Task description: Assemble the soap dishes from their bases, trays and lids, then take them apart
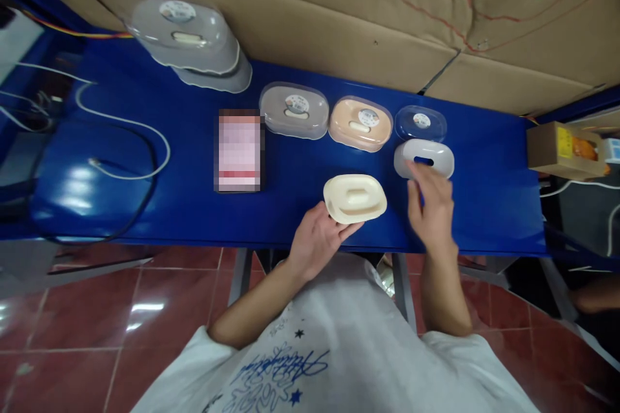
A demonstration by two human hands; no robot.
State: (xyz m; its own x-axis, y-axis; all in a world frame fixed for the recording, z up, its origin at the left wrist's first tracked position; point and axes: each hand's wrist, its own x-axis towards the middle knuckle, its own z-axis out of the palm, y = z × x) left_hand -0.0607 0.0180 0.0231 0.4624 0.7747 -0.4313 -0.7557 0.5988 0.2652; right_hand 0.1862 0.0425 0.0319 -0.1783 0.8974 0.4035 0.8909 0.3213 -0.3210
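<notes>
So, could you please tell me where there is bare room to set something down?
Bare blue table shows between the white piece and the cardboard box, and between the blurred item and the cream piece. Crowded: around the peach container, between neighbours, and left, among the cables.

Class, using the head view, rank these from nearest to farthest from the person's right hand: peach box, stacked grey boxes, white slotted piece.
1. White slotted piece: just beyond the right hand, which partly covers it in this view.
2. Peach box: farther back, to the left.
3. Stacked grey boxes: at the back, far left.
</notes>
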